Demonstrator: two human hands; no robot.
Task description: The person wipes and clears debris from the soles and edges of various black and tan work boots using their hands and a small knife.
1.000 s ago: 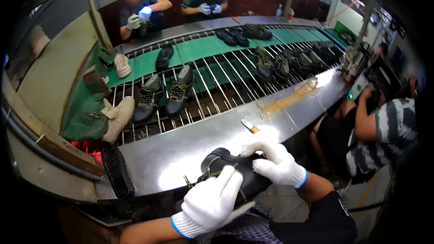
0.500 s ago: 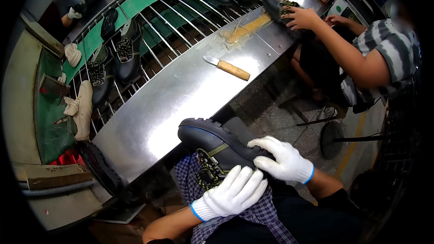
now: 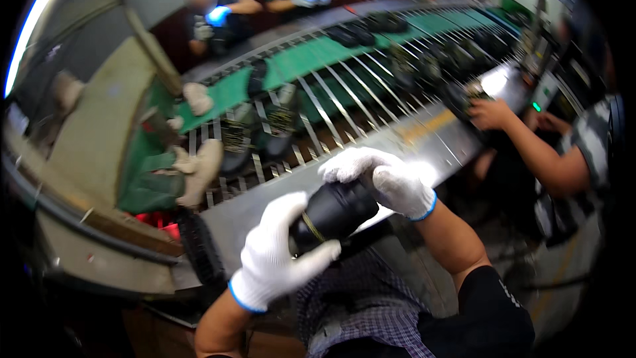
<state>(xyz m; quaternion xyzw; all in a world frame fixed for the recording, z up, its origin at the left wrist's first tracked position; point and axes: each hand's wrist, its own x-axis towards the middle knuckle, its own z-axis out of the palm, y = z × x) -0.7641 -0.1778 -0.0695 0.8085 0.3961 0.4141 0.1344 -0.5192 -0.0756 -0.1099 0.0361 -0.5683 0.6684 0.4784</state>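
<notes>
Both my hands, in white gloves with blue cuffs, hold a black work shoe (image 3: 338,211) up in front of me, over the near edge of the metal worktop (image 3: 232,225). My left hand (image 3: 277,248) wraps its left side, thumb toward me and fingers over the far side. On the other end, my right hand (image 3: 381,176) grips the shoe from above and the right, fingers curled over it. A strip of yellow stitching shows beside my left fingers. Motion blurs the picture, and the gloves cover much of the shoe.
Beyond the worktop, a rack of metal bars (image 3: 334,116) with a green belt (image 3: 301,66) carries several black shoes. A beige shoe (image 3: 202,172) and a black sole (image 3: 201,245) lie at left. At right a co-worker's hand (image 3: 489,114) holds a shoe; two more people sit across.
The shoe has risen from my lap and turned. My left hand has shifted to its left side, my right to its top. The view has tilted up, showing more of the far side.
</notes>
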